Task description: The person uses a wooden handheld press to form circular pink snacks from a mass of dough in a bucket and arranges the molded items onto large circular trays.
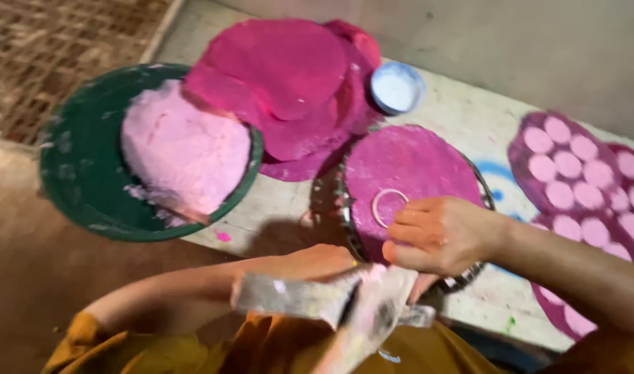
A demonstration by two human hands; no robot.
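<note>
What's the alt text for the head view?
A person's right hand presses a ring cutter into a flat pink dough sheet, while the left hand holds a dusty tool. A green bowl of pink dough sits nearby.

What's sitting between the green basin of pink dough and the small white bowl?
In the head view, a stack of magenta flat rounds lies between the green basin with its pink dough and the small white bowl.

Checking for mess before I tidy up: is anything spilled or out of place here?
Yes: small pink crumbs lie on the pale work surface just outside the green basin, and the pink dough mound inside it slumps against the near rim.
</note>
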